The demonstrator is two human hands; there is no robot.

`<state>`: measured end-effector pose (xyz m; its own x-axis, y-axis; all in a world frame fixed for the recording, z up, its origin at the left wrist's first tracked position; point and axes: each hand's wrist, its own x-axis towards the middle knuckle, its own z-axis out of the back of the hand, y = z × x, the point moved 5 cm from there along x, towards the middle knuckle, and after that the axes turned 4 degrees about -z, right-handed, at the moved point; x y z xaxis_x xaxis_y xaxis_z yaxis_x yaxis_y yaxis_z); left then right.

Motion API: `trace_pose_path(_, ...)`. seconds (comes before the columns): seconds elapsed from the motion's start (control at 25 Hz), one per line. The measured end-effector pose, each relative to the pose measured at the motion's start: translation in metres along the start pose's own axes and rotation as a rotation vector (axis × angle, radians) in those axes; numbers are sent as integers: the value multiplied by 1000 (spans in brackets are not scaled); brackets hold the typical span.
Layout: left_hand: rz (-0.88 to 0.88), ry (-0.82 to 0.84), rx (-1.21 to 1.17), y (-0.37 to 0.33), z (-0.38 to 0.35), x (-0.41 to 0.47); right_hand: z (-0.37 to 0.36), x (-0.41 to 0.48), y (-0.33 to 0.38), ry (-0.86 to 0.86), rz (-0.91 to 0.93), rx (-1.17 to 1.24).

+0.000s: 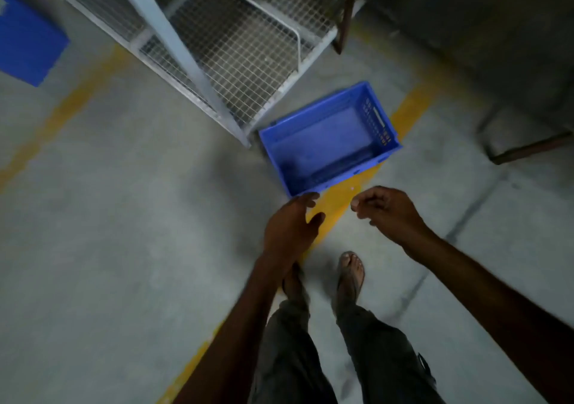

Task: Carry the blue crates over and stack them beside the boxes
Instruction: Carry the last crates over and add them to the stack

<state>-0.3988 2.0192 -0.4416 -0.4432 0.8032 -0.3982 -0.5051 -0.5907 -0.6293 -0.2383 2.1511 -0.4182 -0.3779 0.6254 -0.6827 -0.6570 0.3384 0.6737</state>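
An empty blue plastic crate [329,139] sits on the concrete floor across a yellow line, its far corner against a wire-mesh cage. My left hand [290,226] reaches out just short of the crate's near left corner, fingers spread, holding nothing. My right hand [385,209] hovers a little below the crate's near edge, fingers loosely curled and apart, empty. A second blue crate [26,40] shows partly at the top left edge.
A wire-mesh cage trolley [236,40] with a grey metal frame stands behind the crate. Yellow floor lines [71,105] cross the concrete. A dark metal frame leg [528,149] lies at right. My sandalled feet [351,274] stand just behind my hands.
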Motion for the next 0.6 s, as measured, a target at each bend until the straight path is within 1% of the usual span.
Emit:
trace_pose_path(0.08,50,45,24,41,-44,58,-10,78,-28,8,-47,-39)
trace_pose_path(0.12,44,56,71,63,-67,85,-17,114,-44,-1,-68,-43)
trace_pose_path(0.24,-3,114,318,137,-143,163,-43,225,-107,-86,-97,-151)
trace_pose_path(0.32,-25,147,416,182,-188,201,-63,282,-148,-108,-112,-259)
trace_pose_path(0.44,-103,154,531,238,-244,242,-103,344,-197,-80,-12,-482)
trace_pose_path(0.52,-156,106,619,259,-263,257,-126,368,-214,-64,107,-659)
trace_pose_path(0.6,-174,121,723,266,-269,266,-139,381,-227,-44,157,-820)
